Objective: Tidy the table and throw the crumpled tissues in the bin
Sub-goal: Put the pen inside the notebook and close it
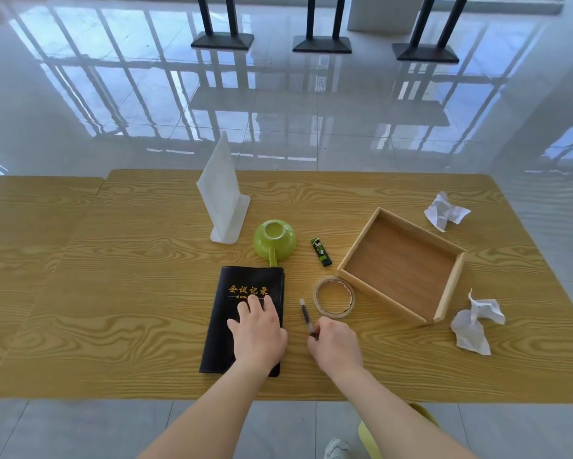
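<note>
Pinching the near end of a pen (306, 318) between thumb and fingertips, the right hand (336, 342) sits just below centre of the frame, while the left hand (258, 329) lies flat with fingers spread on the black notebook (223, 326) beside it. The pen's long axis runs up the frame, tilted slightly left, its far tip pointing towards the roll of tape (333, 297) that lies just up and right of it. The open wooden tray (401, 265) stands further to the right, touching or nearly touching the tape roll, so the likely move for the pen is a short carry up and to the right, and the right hand is the nearer one for it. Two crumpled tissues remain on the table (112, 293): the upper tissue (445, 212) lies beyond the tray's far corner at the right of the frame, and the lower tissue (475, 321) lies just right of the tray's near corner. Both are well to the right of the right hand and well apart from the left, so the right arm would reach them more easily. No bin shows in the frame. Towards centre, a green cup (274, 243) lies tipped with its handle touching the notebook's top edge, a small green tube (321, 256) lies to its right, and a white sign stand (223, 200) stands upright behind.
</note>
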### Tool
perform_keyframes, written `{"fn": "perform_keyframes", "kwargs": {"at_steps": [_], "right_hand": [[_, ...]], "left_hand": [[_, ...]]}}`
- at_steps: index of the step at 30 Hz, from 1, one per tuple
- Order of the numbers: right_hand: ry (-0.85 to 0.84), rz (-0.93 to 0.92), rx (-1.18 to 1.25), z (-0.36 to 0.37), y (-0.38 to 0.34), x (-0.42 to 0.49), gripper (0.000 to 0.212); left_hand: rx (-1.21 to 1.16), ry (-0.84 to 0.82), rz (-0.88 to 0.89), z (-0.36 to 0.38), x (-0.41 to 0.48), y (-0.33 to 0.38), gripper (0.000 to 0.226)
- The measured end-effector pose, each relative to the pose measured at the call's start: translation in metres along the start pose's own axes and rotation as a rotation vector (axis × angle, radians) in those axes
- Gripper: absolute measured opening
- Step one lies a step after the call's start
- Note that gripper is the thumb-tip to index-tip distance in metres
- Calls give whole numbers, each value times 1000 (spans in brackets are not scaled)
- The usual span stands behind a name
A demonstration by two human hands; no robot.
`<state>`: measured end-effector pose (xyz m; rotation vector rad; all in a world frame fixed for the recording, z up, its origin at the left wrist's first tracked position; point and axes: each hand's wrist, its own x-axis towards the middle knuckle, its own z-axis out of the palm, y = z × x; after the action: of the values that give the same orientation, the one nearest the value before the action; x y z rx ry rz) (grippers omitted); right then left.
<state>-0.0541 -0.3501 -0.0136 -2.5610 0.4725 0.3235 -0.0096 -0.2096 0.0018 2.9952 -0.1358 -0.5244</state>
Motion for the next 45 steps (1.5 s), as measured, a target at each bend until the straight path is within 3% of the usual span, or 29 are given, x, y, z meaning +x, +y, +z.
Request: {"fn": "perform_keyframes", "kwargs": {"at_steps": [3, 6, 7, 15, 17, 20, 24, 30, 37, 45], "right_hand": [[1, 19, 19, -3, -1, -2, 6], [4, 38, 75, -6, -5, -5, 9], [6, 38, 97, -7, -7, -5, 9], [3, -26, 206, -16, -41, -6, 7], [-20, -37, 232, -16, -51, -6, 7], [-53, -50, 267, -13, -68, -5, 13], [-168, 12, 377, -3, -92, 0, 4], [-280, 49, 355, 25, -127, 8, 10], [-329, -57, 228, 50, -159, 12, 17], [-376, -6, 516, 49, -141, 13, 27]], "left_hand": [[-172, -2, 37, -10, -1, -10, 50], [-355, 34, 97, -27, -2, -25, 10], [-391, 41, 117, -34, -3, -30, 6], [-587, 207, 143, -64, -24, -68, 12], [-643, 227, 116, -69, -26, -79, 25], [-767, 231, 80, -79, -31, -97, 38], [-934, 188, 37, -82, -33, -126, 43], [-1088, 204, -49, -79, -43, -151, 46], [-1103, 209, -97, -75, -44, -156, 46], [-1055, 216, -75, -75, -43, -144, 49]]}}
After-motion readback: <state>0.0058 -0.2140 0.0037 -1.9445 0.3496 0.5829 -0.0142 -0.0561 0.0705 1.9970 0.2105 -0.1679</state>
